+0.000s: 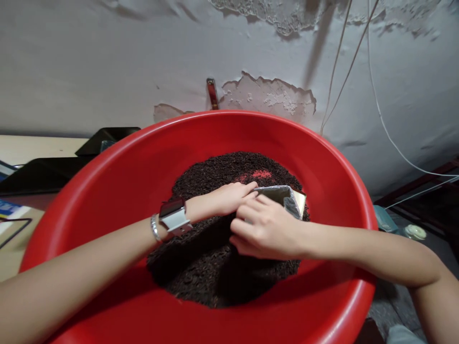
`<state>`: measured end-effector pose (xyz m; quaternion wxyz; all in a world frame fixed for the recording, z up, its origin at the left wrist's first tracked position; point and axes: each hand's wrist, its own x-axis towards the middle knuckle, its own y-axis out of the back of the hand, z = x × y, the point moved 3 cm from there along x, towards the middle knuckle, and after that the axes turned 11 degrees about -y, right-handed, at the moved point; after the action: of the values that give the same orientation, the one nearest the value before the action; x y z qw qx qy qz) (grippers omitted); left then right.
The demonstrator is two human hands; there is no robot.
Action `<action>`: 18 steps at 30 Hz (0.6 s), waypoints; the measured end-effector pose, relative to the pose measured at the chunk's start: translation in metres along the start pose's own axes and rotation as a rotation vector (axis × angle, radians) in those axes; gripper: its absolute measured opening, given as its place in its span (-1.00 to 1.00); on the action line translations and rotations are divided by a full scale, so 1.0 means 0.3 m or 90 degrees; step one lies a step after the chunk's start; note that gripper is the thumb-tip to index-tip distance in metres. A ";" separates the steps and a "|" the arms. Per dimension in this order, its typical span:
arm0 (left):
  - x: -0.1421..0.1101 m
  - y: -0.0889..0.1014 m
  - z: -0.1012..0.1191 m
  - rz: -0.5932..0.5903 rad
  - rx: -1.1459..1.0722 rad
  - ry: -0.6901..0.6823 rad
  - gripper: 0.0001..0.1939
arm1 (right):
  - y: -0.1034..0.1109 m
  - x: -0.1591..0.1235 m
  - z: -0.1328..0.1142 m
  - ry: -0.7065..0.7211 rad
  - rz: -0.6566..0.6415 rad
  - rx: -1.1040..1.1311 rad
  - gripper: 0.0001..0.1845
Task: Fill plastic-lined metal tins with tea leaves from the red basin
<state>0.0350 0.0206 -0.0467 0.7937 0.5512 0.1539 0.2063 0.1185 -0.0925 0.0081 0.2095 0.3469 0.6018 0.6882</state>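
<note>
Loose dark tea leaves (211, 282) lie heaped in the bottom of a large red plastic basin (122, 215). Over the heap is a foil-lined bag (296, 203) with its mouth open and a pale gold side showing at the right. My left hand (233, 197) reaches in from the left and grips the bag's left edge; its fingertips are partly covered. Across the near side of the mouth, my right hand (267, 229) has its fingers curled on the rim, hiding much of the bag. On my left wrist are a dark-faced device (174, 215) and a bracelet (155, 228).
Behind the basin rises a pale wall (179, 57) with peeling paint. White cords (344, 71) hang at the right. Black tray-like pieces (46, 174) lie on a table at the left. A teal object (385, 219) sits low at the right.
</note>
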 end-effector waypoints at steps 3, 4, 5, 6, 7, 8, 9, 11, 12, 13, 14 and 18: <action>-0.006 0.021 0.022 -0.010 -0.010 -0.001 -0.68 | -0.052 -0.033 -0.069 0.130 -0.093 0.084 -0.69; -0.008 0.027 0.029 -0.012 -0.012 -0.003 -0.68 | -0.080 -0.046 -0.084 0.159 -0.132 0.106 -0.65; -0.010 0.032 0.034 -0.014 -0.014 -0.005 -0.68 | -0.115 -0.058 -0.092 0.177 -0.170 0.122 -0.57; -0.011 0.036 0.037 -0.015 -0.016 -0.006 -0.68 | -0.154 -0.071 -0.093 0.183 -0.211 0.137 -0.45; -0.012 0.038 0.039 -0.015 -0.016 -0.007 -0.68 | -0.198 -0.085 -0.089 0.178 -0.258 0.155 -0.32; -0.012 0.039 0.040 -0.016 -0.015 -0.007 -0.68 | -0.244 -0.100 -0.078 0.159 -0.316 0.177 -0.20; -0.012 0.039 0.041 -0.020 -0.013 -0.007 -0.69 | -0.291 -0.116 -0.064 0.129 -0.387 0.201 -0.12; -0.012 0.040 0.044 -0.034 -0.007 -0.001 -0.69 | -0.374 -0.150 -0.034 0.046 -0.530 0.236 -0.07; -0.012 0.041 0.046 -0.042 -0.004 0.003 -0.69 | -0.402 -0.164 -0.022 0.009 -0.580 0.245 -0.06; -0.012 0.042 0.049 -0.048 -0.003 0.007 -0.69 | -0.421 -0.174 -0.014 -0.021 -0.613 0.253 -0.05; -0.012 0.044 0.053 -0.052 -0.003 0.008 -0.69 | -0.431 -0.179 -0.011 -0.042 -0.633 0.260 -0.05; -0.010 0.046 0.057 -0.050 -0.015 0.009 -0.71 | -0.424 -0.172 -0.018 -0.074 -0.692 0.293 -0.03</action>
<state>0.0382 0.0096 -0.0279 0.8066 0.5337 0.1783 0.1809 0.1328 -0.1087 -0.1275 0.4837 0.0629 0.8146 0.3140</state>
